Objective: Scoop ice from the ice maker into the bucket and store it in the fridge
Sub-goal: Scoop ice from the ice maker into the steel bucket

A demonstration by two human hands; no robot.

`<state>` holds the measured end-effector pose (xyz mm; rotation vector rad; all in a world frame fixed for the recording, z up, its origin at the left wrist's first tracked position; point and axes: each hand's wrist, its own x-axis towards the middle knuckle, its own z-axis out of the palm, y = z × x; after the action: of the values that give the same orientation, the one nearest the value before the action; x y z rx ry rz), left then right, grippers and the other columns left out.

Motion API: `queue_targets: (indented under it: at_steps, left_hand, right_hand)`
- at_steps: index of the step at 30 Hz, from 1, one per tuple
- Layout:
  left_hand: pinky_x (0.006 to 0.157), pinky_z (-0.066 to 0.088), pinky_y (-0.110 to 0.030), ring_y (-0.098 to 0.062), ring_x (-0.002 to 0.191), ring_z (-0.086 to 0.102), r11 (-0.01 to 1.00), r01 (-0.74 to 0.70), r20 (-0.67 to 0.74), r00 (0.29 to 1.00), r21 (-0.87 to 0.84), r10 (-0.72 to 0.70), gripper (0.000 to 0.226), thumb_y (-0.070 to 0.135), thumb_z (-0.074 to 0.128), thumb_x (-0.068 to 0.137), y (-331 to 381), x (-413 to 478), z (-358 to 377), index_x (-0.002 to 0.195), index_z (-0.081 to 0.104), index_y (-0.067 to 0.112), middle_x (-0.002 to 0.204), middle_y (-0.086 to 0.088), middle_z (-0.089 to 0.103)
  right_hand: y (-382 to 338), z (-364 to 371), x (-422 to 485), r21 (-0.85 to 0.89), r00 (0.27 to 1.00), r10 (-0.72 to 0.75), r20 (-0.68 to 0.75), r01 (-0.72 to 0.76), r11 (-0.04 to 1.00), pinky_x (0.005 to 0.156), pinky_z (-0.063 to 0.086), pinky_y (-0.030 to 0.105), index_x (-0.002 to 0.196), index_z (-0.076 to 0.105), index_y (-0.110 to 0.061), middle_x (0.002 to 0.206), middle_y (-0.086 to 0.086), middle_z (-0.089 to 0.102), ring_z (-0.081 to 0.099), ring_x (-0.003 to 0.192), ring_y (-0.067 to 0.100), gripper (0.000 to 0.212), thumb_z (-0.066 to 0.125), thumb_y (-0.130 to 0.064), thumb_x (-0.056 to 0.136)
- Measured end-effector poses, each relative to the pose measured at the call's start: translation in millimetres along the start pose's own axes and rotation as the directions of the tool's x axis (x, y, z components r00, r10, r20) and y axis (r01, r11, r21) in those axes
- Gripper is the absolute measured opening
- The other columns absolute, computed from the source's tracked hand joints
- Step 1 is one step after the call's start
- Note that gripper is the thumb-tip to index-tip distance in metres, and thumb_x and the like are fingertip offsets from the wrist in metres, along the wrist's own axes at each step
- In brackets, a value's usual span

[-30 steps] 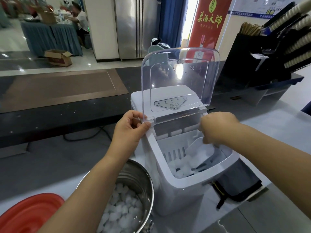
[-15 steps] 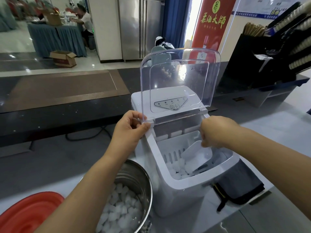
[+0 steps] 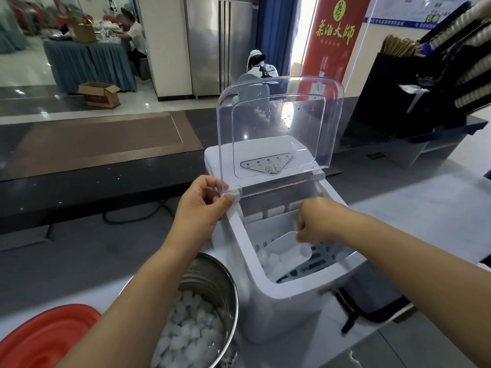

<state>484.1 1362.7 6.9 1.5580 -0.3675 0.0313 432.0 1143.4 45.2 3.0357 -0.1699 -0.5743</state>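
Head view looks down into the ice maker (image 3: 279,309). Its basket holds a thin heap of ice (image 3: 268,261) on the near-left side, with dark slots of bare floor showing beside it. A clear scoop (image 3: 288,251) sits low in the basket. The right hand (image 3: 316,221) has its fingers clenched round the scoop's back end, the handle hidden in the fist, a hold that suits digging under the ice.

The left hand (image 3: 202,208) pinches the lower left corner of the clear lid (image 3: 281,123) by the hinge, I'd say to hold it upright, out of the scoop's way.

Just left of the machine on the counter (image 3: 425,221) stands the steel bucket (image 3: 207,277), near enough for a short carry and already well filled with cubes (image 3: 186,333). A red dish (image 3: 45,338) lies beside it, and a dark pouch (image 3: 372,296) lies on the machine's right. Across the room, well apart, is a tall steel fridge (image 3: 220,41), likely where the bucket goes.
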Motion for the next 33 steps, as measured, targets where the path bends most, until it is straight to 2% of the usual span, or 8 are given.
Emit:
queue_targets:
  at_steps: [7,11,14,18,22,25,30,33]
  left_hand:
    - [0.056,0.05,-0.019,-0.015,0.062,0.046,1.0,0.0,-0.006,1.0,-0.01,0.0,0.015,0.009,0.066,0.085,-1.3,-0.5,1.0,0.087,0.059,0.022,0.063,0.002,0.046]
    - [0.056,0.05,-0.018,-0.016,0.063,0.047,1.0,0.0,-0.008,1.0,-0.006,0.0,0.016,0.009,0.066,0.085,-2.0,0.0,0.9,0.087,0.059,0.023,0.064,0.001,0.047]
    - [0.057,0.051,-0.018,-0.016,0.063,0.048,1.0,-0.001,-0.005,1.0,-0.005,0.001,0.016,0.009,0.066,0.085,-2.5,0.1,0.9,0.087,0.06,0.024,0.063,0.002,0.048]
    - [0.057,0.05,-0.018,-0.016,0.063,0.048,1.0,-0.003,0.001,1.0,-0.012,0.003,0.017,0.009,0.066,0.086,-2.8,-0.2,0.7,0.087,0.059,0.025,0.061,0.004,0.047]
    - [0.057,0.05,-0.018,-0.018,0.064,0.047,1.0,0.002,0.002,1.0,-0.001,-0.002,0.017,0.009,0.065,0.086,-1.4,-0.4,0.9,0.087,0.059,0.024,0.063,0.001,0.046]
    - [0.057,0.05,-0.018,-0.019,0.065,0.047,1.0,0.001,0.003,1.0,-0.003,-0.001,0.016,0.01,0.065,0.086,-0.6,-0.9,0.6,0.087,0.059,0.024,0.063,0.0,0.046]
    - [0.06,0.051,-0.023,-0.021,0.067,0.048,1.0,0.016,0.007,1.0,-0.004,-0.016,0.014,0.012,0.065,0.087,1.5,-2.6,1.8,0.089,0.058,0.024,0.068,-0.006,0.046]
    - [0.059,0.051,-0.02,-0.019,0.066,0.05,1.0,0.021,0.007,1.0,0.0,-0.021,0.013,0.015,0.065,0.087,1.8,-4.2,2.0,0.09,0.057,0.026,0.07,-0.008,0.049]
  right_hand:
    - [1.9,4.9,2.3,0.123,1.0,-0.02,-0.021,0.022,0.992,0.053,0.042,0.022,0.058,0.061,-0.017,0.058,-0.001,0.058,0.054,0.059,0.017,0.026,0.067,-0.028,0.081]
    - [-2.4,6.4,3.0,0.159,0.996,-0.012,-0.086,0.025,0.987,0.055,0.048,0.026,0.051,0.055,-0.016,0.052,-0.002,0.054,0.052,0.053,0.017,0.033,0.068,-0.026,0.079]
    - [0.0,7.4,-1.6,0.243,0.999,0.024,0.031,-0.031,0.969,0.059,0.057,0.031,0.058,0.063,-0.014,0.056,0.001,0.062,0.059,0.053,0.018,0.026,0.067,-0.026,0.081]
    - [-2.0,14.8,-6.2,0.311,0.989,0.01,0.145,-0.055,0.949,0.07,0.06,0.033,0.055,0.063,-0.016,0.056,-0.003,0.066,0.064,0.052,0.01,0.03,0.067,-0.028,0.082]
    - [0.3,11.2,-6.4,0.37,0.989,-0.017,0.15,-0.04,0.928,0.05,0.048,0.014,0.048,0.056,-0.016,0.052,-0.005,0.063,0.063,0.051,0.01,0.038,0.065,-0.024,0.084]
    - [4.6,7.6,-7.4,0.445,0.99,-0.011,0.138,-0.052,0.894,0.04,0.038,0.008,0.046,0.052,-0.016,0.045,-0.006,0.058,0.058,0.042,0.005,0.042,0.065,-0.022,0.085]
    - [8.2,2.1,-11.2,0.563,0.993,0.022,0.114,-0.083,0.823,0.045,0.045,0.011,0.057,0.063,-0.012,0.053,-0.004,0.065,0.068,0.052,0.01,0.029,0.066,-0.018,0.085]
    - [10.6,0.6,-15.3,0.596,0.994,0.054,0.09,-0.097,0.797,0.048,0.048,0.015,0.054,0.065,-0.013,0.053,-0.002,0.066,0.068,0.052,0.012,0.031,0.067,-0.018,0.084]
